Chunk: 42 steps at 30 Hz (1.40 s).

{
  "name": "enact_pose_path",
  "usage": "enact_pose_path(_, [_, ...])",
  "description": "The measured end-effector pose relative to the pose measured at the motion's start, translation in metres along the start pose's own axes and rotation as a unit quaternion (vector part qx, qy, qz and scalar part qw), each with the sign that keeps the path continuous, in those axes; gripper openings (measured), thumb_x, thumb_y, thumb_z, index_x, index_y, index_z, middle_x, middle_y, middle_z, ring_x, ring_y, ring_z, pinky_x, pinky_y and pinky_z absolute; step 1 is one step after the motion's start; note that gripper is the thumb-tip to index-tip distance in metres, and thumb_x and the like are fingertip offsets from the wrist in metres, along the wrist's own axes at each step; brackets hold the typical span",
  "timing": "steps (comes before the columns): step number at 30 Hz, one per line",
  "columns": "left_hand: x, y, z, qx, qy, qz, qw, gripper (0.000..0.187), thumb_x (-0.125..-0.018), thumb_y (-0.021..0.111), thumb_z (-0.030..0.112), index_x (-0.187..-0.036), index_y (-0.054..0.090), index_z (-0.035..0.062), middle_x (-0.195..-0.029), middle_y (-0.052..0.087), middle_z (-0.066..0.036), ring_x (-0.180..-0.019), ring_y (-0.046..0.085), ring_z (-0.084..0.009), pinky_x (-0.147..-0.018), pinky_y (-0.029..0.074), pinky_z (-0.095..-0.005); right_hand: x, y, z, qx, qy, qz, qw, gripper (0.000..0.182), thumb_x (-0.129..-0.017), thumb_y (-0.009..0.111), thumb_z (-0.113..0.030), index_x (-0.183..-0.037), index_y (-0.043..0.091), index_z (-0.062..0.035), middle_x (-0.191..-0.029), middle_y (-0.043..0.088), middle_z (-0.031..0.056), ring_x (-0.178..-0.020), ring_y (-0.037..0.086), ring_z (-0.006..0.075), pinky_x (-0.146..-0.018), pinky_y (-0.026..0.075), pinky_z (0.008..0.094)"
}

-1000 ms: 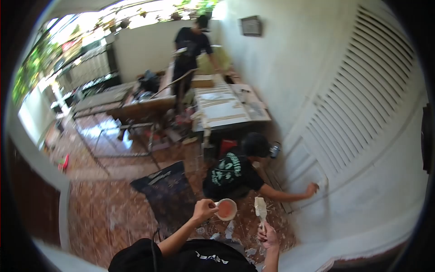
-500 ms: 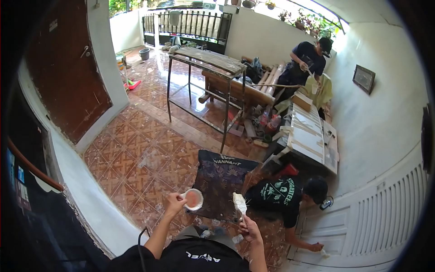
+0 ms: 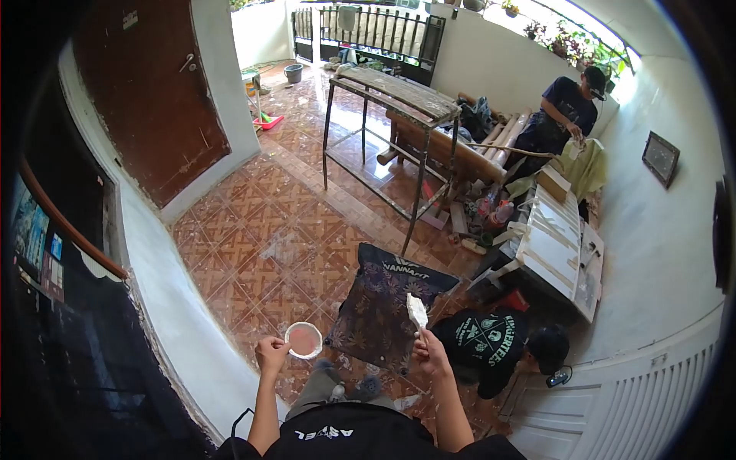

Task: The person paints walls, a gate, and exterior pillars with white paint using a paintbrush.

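Below, left hand (image 3: 270, 355) clamped on a pink-filled white cup (image 3: 303, 340), right hand (image 3: 430, 353) gripping an upright white-coated brush (image 3: 417, 312).

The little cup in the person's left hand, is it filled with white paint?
No, the cup held by the left hand holds something pinkish-orange, not white.

Bright daylight, glossy floor glare, fisheye vignette
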<state>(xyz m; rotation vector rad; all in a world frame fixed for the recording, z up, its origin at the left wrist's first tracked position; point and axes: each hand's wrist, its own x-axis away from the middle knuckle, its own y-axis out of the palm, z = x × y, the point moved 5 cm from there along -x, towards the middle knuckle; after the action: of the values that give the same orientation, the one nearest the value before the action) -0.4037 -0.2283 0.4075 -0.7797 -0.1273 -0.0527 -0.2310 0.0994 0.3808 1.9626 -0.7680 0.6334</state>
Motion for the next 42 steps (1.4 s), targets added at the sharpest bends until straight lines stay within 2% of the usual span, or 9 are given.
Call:
enact_pose_path(10, [-0.028,-0.004,0.003,-0.010,-0.009,0.019,1.000,0.016,-0.052,0.067,0.017,-0.057,0.059,0.0031,-0.054,0.058,-0.010,-0.052,0.058,-0.0207,-0.053,0.046,-0.0293,-0.021,0.040,0.021,0.088,0.105,-0.029,0.990,0.018,-0.084,0.046,-0.025,-0.080,0.045,-0.0076,-0.051,0.031,-0.0059,-0.038,0.023,0.0032,-0.037,0.020,0.0175])
enact_pose_path(15, [-0.082,-0.005,-0.007,-0.031,-0.010,-0.015,0.999,0.018,-0.051,0.068,0.020,-0.056,0.060,0.0050,-0.057,0.059,-0.009,-0.056,0.059,-0.0229,-0.056,0.047,-0.0311,-0.040,0.063,0.025,0.089,0.099,-0.038,0.990,0.016,-0.084,0.047,-0.021,-0.079,0.047,-0.0064,-0.051,0.031,-0.0060,-0.039,0.024,0.0031,-0.038,0.020,0.0171])
enact_pose_path(17, [-0.111,-0.003,-0.014,-0.060,-0.002,-0.040,0.997,0.019,-0.050,0.068,0.022,-0.057,0.061,0.0054,-0.058,0.059,-0.009,-0.058,0.059,-0.0233,-0.057,0.047,-0.0318,-0.051,0.076,0.021,0.278,0.049,-0.044,0.958,0.016,-0.083,0.048,-0.020,-0.077,0.050,-0.0053,-0.051,0.033,-0.0062,-0.039,0.026,0.0025,-0.037,0.020,0.0170])
enact_pose_path(21, [-0.190,0.008,-0.054,-0.141,0.000,-0.111,0.984,0.019,-0.052,0.070,0.026,-0.059,0.062,0.0096,-0.065,0.061,-0.011,-0.062,0.059,-0.0264,-0.060,0.048,-0.0331,-0.077,0.128,0.027,0.372,0.018,-0.040,0.927,0.022,-0.082,0.052,-0.025,-0.076,0.056,-0.0051,-0.051,0.038,-0.0070,-0.041,0.031,0.0011,-0.037,0.021,0.0165])
enact_pose_path(25, [-0.263,0.003,-0.085,-0.163,0.019,-0.154,0.974,0.024,-0.051,0.072,0.024,-0.062,0.063,0.0054,-0.067,0.060,-0.017,-0.070,0.060,-0.0294,-0.064,0.048,-0.0363,-0.113,0.193,0.055,0.339,-0.014,-0.001,0.941,0.022,-0.081,0.053,-0.027,-0.076,0.056,-0.0058,-0.052,0.040,-0.0071,-0.042,0.033,0.0012,-0.037,0.022,0.0164])
enact_pose_path(30, [-0.336,-0.023,-0.111,-0.214,0.044,-0.078,0.973,0.027,-0.050,0.071,0.027,-0.063,0.062,0.0058,-0.069,0.061,-0.016,-0.070,0.060,-0.0290,-0.064,0.048,-0.0347,-0.149,0.263,0.080,0.349,-0.003,-0.010,0.937,0.022,-0.081,0.053,-0.026,-0.074,0.056,-0.0056,-0.052,0.039,-0.0075,-0.044,0.031,0.0023,-0.040,0.022,0.0175])
enact_pose_path(35, [-0.369,-0.094,-0.088,-0.236,-0.050,0.006,0.970,0.028,-0.055,0.062,0.021,-0.076,0.060,0.0012,-0.077,0.059,-0.021,-0.076,0.058,-0.0349,-0.067,0.046,-0.0432,-0.169,0.310,0.082,0.374,0.006,-0.005,0.928,0.023,-0.082,0.052,-0.026,-0.069,0.054,-0.0075,-0.052,0.038,-0.0081,-0.044,0.029,0.0021,-0.041,0.022,0.0182])
enact_pose_path(39, [-0.406,-0.118,-0.110,-0.245,-0.057,0.053,0.966,0.024,-0.058,0.059,0.022,-0.071,0.059,0.0012,-0.075,0.059,-0.019,-0.073,0.058,-0.0351,-0.065,0.046,-0.0437,-0.182,0.337,0.071,0.373,-0.022,0.033,0.927,0.020,-0.082,0.051,-0.024,-0.069,0.054,-0.0087,-0.053,0.039,-0.0083,-0.044,0.030,0.0016,-0.040,0.022,0.0177])
enact_pose_path(42, [-0.425,-0.138,-0.119,-0.244,-0.101,0.064,0.962,0.033,-0.058,0.064,0.032,-0.069,0.059,0.0015,-0.075,0.059,-0.020,-0.071,0.058,-0.0356,-0.062,0.046,-0.0439,-0.207,0.349,0.070,0.348,-0.040,-0.014,0.936,0.020,-0.082,0.051,-0.023,-0.070,0.054,-0.0076,-0.055,0.039,-0.0079,-0.045,0.032,0.0010,-0.040,0.022,0.0169])
